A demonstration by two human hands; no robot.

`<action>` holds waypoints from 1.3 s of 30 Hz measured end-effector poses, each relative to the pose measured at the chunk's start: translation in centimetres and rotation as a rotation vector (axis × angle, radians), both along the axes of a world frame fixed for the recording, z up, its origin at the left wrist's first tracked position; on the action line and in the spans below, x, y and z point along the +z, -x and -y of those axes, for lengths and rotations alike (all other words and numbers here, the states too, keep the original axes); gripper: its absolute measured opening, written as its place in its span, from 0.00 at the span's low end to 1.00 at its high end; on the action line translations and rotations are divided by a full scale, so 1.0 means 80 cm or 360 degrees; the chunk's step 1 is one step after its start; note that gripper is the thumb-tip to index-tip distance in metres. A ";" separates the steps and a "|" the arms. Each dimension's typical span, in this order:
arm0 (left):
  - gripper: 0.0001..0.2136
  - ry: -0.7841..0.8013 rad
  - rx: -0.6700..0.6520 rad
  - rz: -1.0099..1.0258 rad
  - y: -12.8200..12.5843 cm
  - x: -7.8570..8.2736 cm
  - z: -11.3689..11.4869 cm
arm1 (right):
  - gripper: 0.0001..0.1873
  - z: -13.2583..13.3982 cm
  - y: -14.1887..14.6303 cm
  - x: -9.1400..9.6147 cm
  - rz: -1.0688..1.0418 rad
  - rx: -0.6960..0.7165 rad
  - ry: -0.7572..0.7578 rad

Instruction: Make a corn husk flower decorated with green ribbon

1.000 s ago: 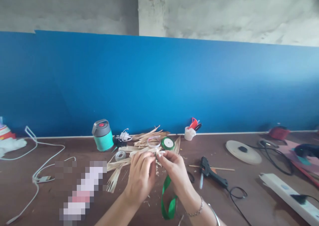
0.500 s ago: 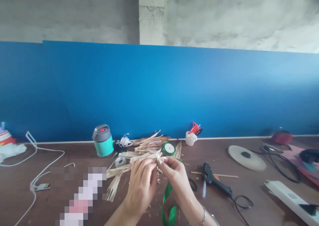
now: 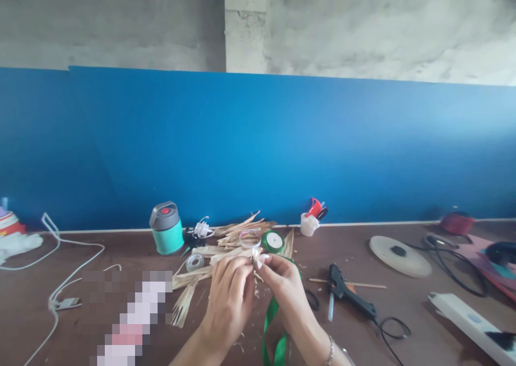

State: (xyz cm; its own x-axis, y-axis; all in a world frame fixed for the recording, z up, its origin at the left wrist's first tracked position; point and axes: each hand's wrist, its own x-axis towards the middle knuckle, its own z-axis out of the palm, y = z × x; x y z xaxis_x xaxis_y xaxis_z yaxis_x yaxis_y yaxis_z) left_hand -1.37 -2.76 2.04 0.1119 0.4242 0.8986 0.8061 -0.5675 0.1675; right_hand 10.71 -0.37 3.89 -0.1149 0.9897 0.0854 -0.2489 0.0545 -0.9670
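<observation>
My left hand [image 3: 230, 288] and my right hand [image 3: 284, 282] meet over the middle of the table, fingertips pinched together. Between them they grip a small pale piece that looks like dried husk [image 3: 258, 256]; its lower part is hidden by my fingers. A green ribbon [image 3: 271, 323] hangs in a loop below and behind my right hand. Just beyond my hands, dry husk strips [image 3: 234, 242] lie in a loose heap. On the heap sit a green ribbon spool [image 3: 274, 240] and a clear tape roll [image 3: 250, 238]. Another tape roll [image 3: 195, 262] rests left of my left hand.
A black glue gun [image 3: 342, 291] lies to the right across a thin wooden stick [image 3: 371, 285]. Farther right are a round pale lid [image 3: 399, 256] and a white power strip [image 3: 470, 323]. A teal jar [image 3: 168, 237] and a white cup with tools [image 3: 309, 224] stand near the blue panel [image 3: 258, 151].
My hands stay almost in place. The pale piece at my fingertips has shifted slightly, and the green ribbon by my right hand has moved a little.
</observation>
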 end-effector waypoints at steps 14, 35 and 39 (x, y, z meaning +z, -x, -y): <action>0.11 -0.0054 -0.0048 0.0086 -0.005 0.006 0.005 | 0.13 0.001 0.000 0.003 -0.0019 -0.0115 0.0030; 0.11 0.2043 -0.1179 0.2366 0.010 0.025 -0.012 | 0.16 -0.001 -0.010 0.025 -0.0158 0.0229 0.0052; 0.10 0.2081 -0.1177 0.2287 0.014 0.026 -0.012 | 0.16 0.000 -0.010 0.029 -0.0129 0.0230 0.0036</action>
